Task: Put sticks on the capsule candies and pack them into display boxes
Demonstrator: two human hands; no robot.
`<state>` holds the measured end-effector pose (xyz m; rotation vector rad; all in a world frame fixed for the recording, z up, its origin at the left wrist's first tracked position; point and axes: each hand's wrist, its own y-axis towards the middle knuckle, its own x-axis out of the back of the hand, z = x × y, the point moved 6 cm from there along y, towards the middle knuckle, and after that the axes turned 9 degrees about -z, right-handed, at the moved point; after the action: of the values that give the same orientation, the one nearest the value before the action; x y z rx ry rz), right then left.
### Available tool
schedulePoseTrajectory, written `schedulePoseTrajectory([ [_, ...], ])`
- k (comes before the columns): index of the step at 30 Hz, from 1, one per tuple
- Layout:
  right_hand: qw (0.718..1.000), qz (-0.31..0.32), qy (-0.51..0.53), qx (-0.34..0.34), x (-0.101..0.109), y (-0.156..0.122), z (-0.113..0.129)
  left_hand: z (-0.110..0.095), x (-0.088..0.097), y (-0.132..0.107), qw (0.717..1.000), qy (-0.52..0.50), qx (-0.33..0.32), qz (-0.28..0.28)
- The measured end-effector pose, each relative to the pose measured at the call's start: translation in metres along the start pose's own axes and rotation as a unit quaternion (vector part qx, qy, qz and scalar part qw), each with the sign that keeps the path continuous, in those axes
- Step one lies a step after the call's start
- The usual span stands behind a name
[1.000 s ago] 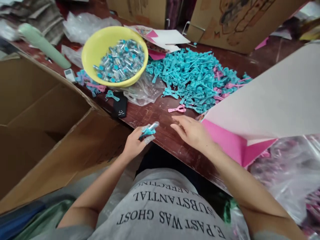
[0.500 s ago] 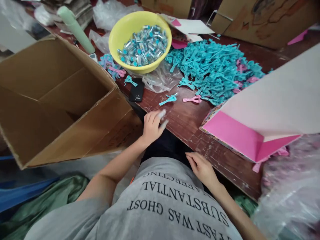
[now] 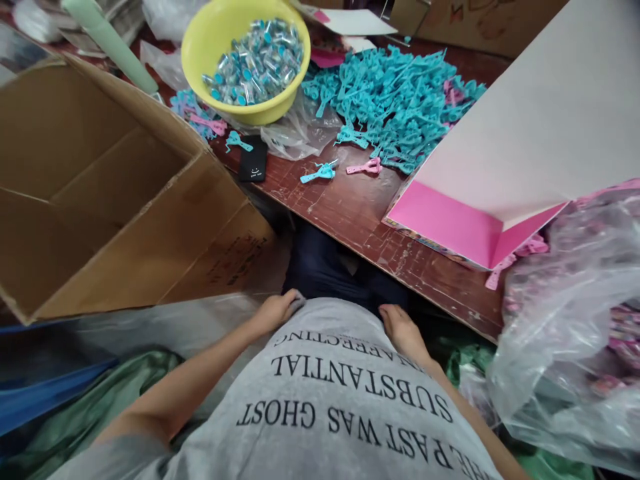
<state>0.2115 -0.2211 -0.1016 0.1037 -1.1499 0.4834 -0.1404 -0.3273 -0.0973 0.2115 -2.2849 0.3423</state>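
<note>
The left hand [image 3: 277,311] curls against the hem of the grey printed cotton T-shirt [image 3: 350,400]. The right hand [image 3: 400,328] lies along the same hem. I cannot tell whether either hand grips the cloth. Well ahead of both hands, 1 small teal plastic clip [image 3: 319,174] lies on the scratched brown wooden table [image 3: 360,213].

Grey shirt [image 3: 345,400]: black capitals, upside down to the camera: "AFFECTING", "SUBSTANTIAL", "PAST WAS GHOST". Black card [image 3: 253,163]: smiley sign. Box [image 3: 150,233]: print illegible.

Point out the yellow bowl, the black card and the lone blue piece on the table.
yellow bowl [image 3: 196,50]: head view, bare inner wall.
black card [image 3: 253,160]: head view, its middle.
lone blue piece [image 3: 319,173]: head view, its middle.
</note>
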Motion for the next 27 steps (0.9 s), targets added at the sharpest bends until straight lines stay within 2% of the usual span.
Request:
schedulePoseTrajectory([
  [3,0.999,-0.041,-0.011,-0.021,-0.003,0.005,-0.005,0.035,0.015,-0.028,0.997,-0.010,0.056,-0.046],
  [5,0.999,-0.036,-0.009,-0.031,-0.004,0.010,-0.009,0.054,0.020,-0.026,0.993,-0.017,0.083,-0.082],
  [7,0.999,-0.019,-0.003,-0.040,-0.002,0.010,-0.013,0.060,0.016,-0.013,0.990,-0.029,0.090,-0.105],
  [9,0.999,0.009,0.005,-0.045,0.003,0.004,-0.015,0.051,0.005,0.006,0.989,-0.049,0.077,-0.119],
  [11,0.998,0.047,0.017,-0.038,0.007,-0.004,-0.010,0.029,-0.008,0.025,0.989,-0.073,0.046,-0.119],
  [13,0.996,0.080,0.025,-0.019,0.007,-0.010,-0.002,0.005,-0.019,0.044,0.991,-0.107,0.001,-0.084],
  [14,0.996,0.090,0.026,-0.009,0.007,-0.011,0.002,-0.005,-0.024,0.051,0.990,-0.135,-0.021,-0.040],
  [16,0.994,0.105,0.023,0.011,0.008,-0.011,0.009,-0.010,-0.022,0.058,0.986,-0.166,-0.020,-0.004],
  [19,0.990,0.132,0.024,0.043,0.013,-0.007,0.022,0.008,-0.009,0.042,0.978,-0.205,0.027,0.026],
  [22,0.980,0.132,0.010,0.151,0.034,0.003,0.049,0.034,-0.002,0.011,0.957,-0.266,0.086,0.073],
  [24,0.962,0.079,-0.026,0.260,0.055,0.019,0.071,0.052,-0.003,-0.001,0.935,-0.312,0.147,0.080],
  [27,0.916,-0.020,-0.085,0.392,0.078,0.059,0.093,0.074,-0.008,0.000,0.887,-0.372,0.271,0.035],
])
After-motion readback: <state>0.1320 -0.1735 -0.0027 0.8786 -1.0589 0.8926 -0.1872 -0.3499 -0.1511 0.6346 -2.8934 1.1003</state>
